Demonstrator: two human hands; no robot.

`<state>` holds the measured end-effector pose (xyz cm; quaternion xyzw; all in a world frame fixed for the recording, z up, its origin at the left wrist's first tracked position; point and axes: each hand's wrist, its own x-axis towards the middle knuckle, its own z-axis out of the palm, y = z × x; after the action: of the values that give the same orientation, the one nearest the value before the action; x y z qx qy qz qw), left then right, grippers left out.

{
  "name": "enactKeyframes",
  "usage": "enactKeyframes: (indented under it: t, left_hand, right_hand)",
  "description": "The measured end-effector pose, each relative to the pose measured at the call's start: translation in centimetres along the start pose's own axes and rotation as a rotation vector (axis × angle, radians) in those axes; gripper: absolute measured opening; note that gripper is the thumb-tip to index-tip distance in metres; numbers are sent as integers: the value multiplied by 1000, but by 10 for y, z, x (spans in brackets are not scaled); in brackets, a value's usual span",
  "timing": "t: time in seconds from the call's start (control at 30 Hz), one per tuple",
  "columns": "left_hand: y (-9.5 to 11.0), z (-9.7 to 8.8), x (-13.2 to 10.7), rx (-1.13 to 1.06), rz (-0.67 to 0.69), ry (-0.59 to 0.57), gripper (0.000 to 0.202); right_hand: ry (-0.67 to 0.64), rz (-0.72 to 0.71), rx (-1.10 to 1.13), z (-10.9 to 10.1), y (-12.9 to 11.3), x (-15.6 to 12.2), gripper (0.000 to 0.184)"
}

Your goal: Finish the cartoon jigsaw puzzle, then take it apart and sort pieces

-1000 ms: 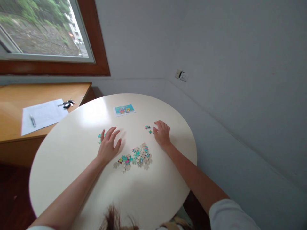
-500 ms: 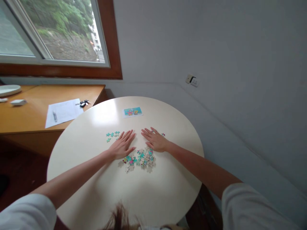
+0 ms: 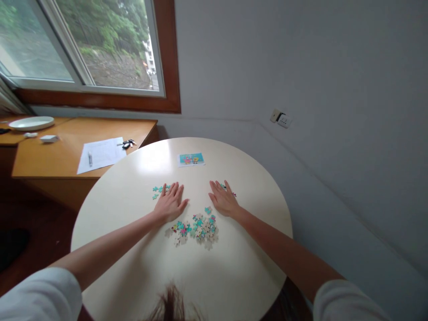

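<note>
My left hand [image 3: 170, 203] lies open, palm down, on the round white table [image 3: 187, 285], its fingers spread. Several teal jigsaw pieces [image 3: 160, 189] lie at its fingertips, some partly covered by them. My right hand [image 3: 223, 199] is open too, palm down, over a few more jigsaw pieces [image 3: 223, 186] that its fingers partly hide. Between my wrists and nearer to me is a loose pile of jigsaw pieces [image 3: 202, 226], teal, pink and grey-backed. A single teal piece [image 3: 208, 210] sits just off the pile, by my right thumb.
Beyond my hands lies a small colourful picture card [image 3: 191, 159]. On the wooden desk [image 3: 43, 162] at the left are a sheet of paper [image 3: 103, 151] with a pen [image 3: 90, 159], keys [image 3: 127, 143], a small white box [image 3: 49, 139] and a white round tray [image 3: 31, 123].
My hands have moved apart, the left over the teal pieces and the right farther right. The single teal piece by my right thumb is now uncovered. The view has shifted slightly left.
</note>
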<state>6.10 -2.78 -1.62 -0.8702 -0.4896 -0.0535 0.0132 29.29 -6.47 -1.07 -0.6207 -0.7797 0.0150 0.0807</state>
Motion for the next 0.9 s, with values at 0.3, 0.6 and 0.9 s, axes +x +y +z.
enactKeyframes:
  t: [0.3,0.6,0.9]
  left_hand:
    - [1,3,-1,18,-49,31,66]
    - [14,5,30,18,8,-28,68]
    - [22,13,67,-33,-176,-42,65]
  right_hand:
    - [57,1,-101,0,-4,1,57]
    - [-17,-104,-97,2,-14,31,58]
    - [-131,125,15,13,-27,86,64]
